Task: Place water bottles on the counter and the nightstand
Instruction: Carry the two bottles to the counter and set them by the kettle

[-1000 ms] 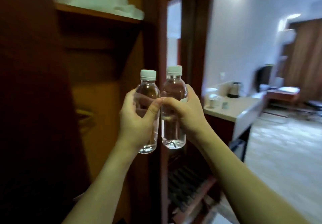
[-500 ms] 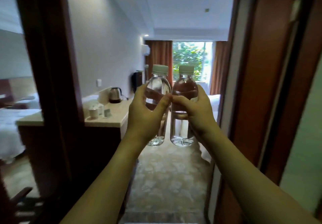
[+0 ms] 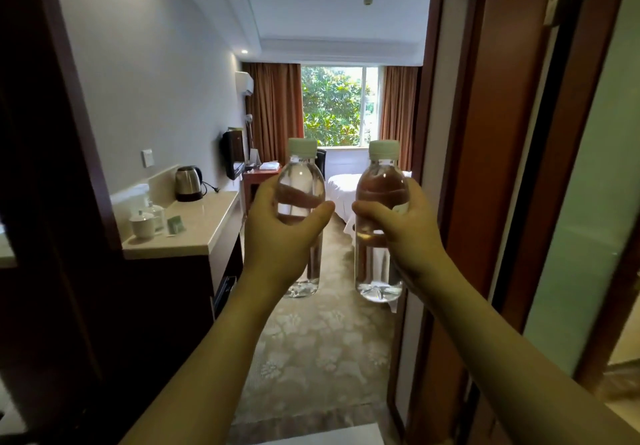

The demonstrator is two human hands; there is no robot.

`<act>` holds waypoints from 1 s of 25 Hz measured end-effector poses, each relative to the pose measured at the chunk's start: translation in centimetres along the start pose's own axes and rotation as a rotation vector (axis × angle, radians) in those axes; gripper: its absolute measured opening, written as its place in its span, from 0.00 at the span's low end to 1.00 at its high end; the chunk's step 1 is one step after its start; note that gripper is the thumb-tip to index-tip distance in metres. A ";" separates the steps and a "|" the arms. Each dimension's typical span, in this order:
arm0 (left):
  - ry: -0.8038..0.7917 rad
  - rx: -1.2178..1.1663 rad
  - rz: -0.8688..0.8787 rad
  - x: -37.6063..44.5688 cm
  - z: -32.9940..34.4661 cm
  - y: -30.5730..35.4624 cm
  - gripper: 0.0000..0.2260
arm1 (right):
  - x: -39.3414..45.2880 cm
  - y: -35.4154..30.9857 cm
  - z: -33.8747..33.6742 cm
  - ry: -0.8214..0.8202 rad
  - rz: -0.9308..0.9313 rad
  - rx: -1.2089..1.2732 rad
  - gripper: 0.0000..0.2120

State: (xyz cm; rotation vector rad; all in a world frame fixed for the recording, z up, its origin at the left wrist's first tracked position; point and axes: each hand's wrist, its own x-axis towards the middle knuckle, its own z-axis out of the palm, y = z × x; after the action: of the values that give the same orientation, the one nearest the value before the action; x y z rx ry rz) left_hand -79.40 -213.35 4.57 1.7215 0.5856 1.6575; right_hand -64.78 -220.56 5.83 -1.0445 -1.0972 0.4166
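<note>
Nearest to the camera, two bare arms reach forward. The left hand [image 3: 280,236] is wrapped around the middle of one water bottle [image 3: 300,202], with the thumb across its front. The right hand [image 3: 401,233] is wrapped in the same way around a second water bottle [image 3: 379,223]. Both bottles are upright, capped and full of clear water. They are held side by side in the air with a small gap between them.

A little further, on the left, is the counter [image 3: 204,226]. It carries a white cup [image 3: 142,224] and a kettle [image 3: 188,183] near the wall, and its front part is bare. No bottle stands on it. Beyond the carpet, a bed [image 3: 341,186] and a small desk [image 3: 258,176] are seen before the window [image 3: 334,107]. I cannot see a nightstand from here.

So I judge the task is at the carrying stage: both bottles are in hand and nothing is placed yet. The counter is the closer target, probably first; the nightstand must still be found deeper in the room.
</note>
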 end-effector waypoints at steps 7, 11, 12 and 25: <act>-0.015 0.021 -0.042 6.4 4.4 -11.5 0.21 | 9.9 11.1 -1.2 0.014 0.024 -0.015 0.19; -0.020 0.069 -0.050 13.4 8.2 -17.3 0.14 | 20.0 16.1 -1.8 0.003 0.045 0.027 0.26; -0.001 0.080 -0.045 15.5 9.0 -18.7 0.14 | 22.7 17.0 -1.9 -0.007 0.045 0.039 0.28; 0.100 0.057 -0.038 35.7 13.4 -40.1 0.15 | 47.9 34.6 3.2 -0.092 0.020 0.061 0.23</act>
State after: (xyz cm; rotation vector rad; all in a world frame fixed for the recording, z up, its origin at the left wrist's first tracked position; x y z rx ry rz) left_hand -57.75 -162.61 0.41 1.6642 0.7146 1.7235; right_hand -39.52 -167.20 1.68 -0.9910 -1.1494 0.5151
